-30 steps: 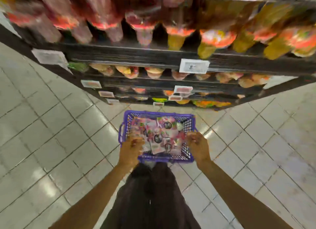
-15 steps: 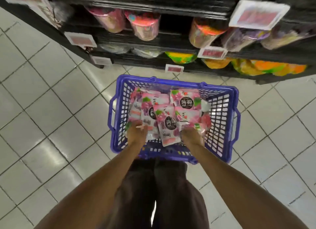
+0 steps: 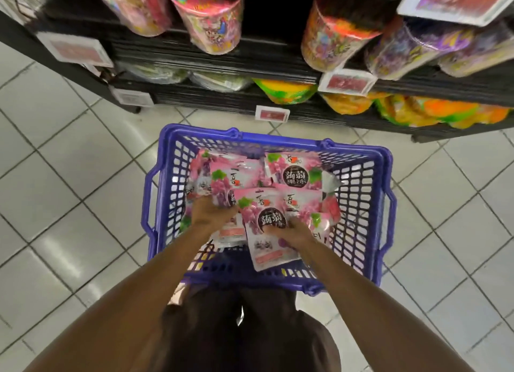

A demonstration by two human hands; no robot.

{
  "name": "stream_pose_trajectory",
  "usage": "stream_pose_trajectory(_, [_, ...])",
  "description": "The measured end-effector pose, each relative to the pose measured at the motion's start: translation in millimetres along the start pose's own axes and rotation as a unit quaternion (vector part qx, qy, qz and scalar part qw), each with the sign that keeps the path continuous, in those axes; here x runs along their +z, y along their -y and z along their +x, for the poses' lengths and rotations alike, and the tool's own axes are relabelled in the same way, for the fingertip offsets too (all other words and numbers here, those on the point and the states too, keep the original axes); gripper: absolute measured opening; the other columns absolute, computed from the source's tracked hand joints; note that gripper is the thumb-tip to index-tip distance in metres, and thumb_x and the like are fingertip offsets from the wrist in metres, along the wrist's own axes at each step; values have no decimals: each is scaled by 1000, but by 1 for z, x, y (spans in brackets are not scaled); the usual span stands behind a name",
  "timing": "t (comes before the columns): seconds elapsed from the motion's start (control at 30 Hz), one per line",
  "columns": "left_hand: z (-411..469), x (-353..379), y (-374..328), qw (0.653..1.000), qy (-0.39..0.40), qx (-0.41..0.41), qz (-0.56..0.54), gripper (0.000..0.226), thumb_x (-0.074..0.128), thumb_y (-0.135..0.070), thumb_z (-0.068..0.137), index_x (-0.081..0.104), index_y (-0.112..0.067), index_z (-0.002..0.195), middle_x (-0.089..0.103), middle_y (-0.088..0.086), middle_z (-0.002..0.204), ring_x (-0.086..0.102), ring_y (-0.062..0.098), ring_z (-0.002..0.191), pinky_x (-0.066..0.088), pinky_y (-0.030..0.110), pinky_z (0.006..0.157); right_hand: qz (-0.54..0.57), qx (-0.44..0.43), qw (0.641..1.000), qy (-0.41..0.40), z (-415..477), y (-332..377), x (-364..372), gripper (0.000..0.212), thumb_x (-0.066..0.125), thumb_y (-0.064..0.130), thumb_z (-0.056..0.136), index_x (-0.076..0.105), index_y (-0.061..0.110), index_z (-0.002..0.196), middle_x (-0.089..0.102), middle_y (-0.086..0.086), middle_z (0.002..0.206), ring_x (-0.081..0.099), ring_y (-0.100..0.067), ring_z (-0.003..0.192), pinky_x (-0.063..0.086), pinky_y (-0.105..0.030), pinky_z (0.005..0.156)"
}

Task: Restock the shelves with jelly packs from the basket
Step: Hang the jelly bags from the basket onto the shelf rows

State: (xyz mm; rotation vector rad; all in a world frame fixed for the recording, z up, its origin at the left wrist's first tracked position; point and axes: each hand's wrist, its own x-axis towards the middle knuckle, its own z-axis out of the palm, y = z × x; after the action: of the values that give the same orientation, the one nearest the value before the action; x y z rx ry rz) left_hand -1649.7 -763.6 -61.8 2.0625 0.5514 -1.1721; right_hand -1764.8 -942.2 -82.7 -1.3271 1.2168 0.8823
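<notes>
- Our left hand point(image 3: 211, 214) curls its fingers round the lower edge of the left pack point(image 3: 222, 184), toward the basket's point(image 3: 267, 136) left wall.
- Our right hand point(image 3: 293, 234) pinches the front pack point(image 3: 262, 214), thumb on its face, by the near rim.
- These pouches look light, soft and slick; we would grip a sealed edge.
- The front pack's long axis runs from near rim to far rim, top toward the shelves point(image 3: 222, 63).
</notes>
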Motion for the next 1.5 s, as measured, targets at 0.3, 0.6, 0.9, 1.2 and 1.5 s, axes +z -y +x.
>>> stream_pose_trajectory(0.3, [-41,-13,18,996,38,39,-71,31,78,-5,77,70,-14,106,73,11,103,69,26,95,58,42,86,138,44,983,-109,-32,-34,-39,39,90,20,67,64,3,91,64,-11,48,47,-13,28,36,-17,34])
stream_pose_trajectory(0.6, [-75,-15,13,963,122,-50,-233,6,64,-17,91,69,-13,92,76,10,90,74,21,75,60,36,71,248,-32,965,-83,-74,-33,-51,37,86,20,65,67,4,92,72,-9,61,64,-18,43,51,-25,42])
stream_pose_trajectory(0.9, [-201,-97,-92,962,79,-11,-260,39,73,-45,79,68,-16,105,68,9,93,61,26,81,51,43,81,333,-175,926,-39,-240,49,-74,44,86,19,62,73,7,102,76,-11,95,75,-25,81,58,-30,60])
stream_pose_trajectory(1.2, [-431,-209,-218,944,141,220,-203,53,96,-30,49,77,-15,96,77,7,92,74,20,86,56,29,64,322,-345,880,-57,-508,135,-137,41,76,17,72,59,-8,100,62,-17,68,59,-23,54,48,-26,51])
stream_pose_trajectory(1.5, [-608,-265,-340,865,130,448,-182,46,91,-39,53,77,-27,94,78,2,90,75,17,80,60,33,60,361,-539,756,-89,-715,171,-192,31,68,5,70,62,6,100,75,-4,81,72,-16,73,58,-25,62])
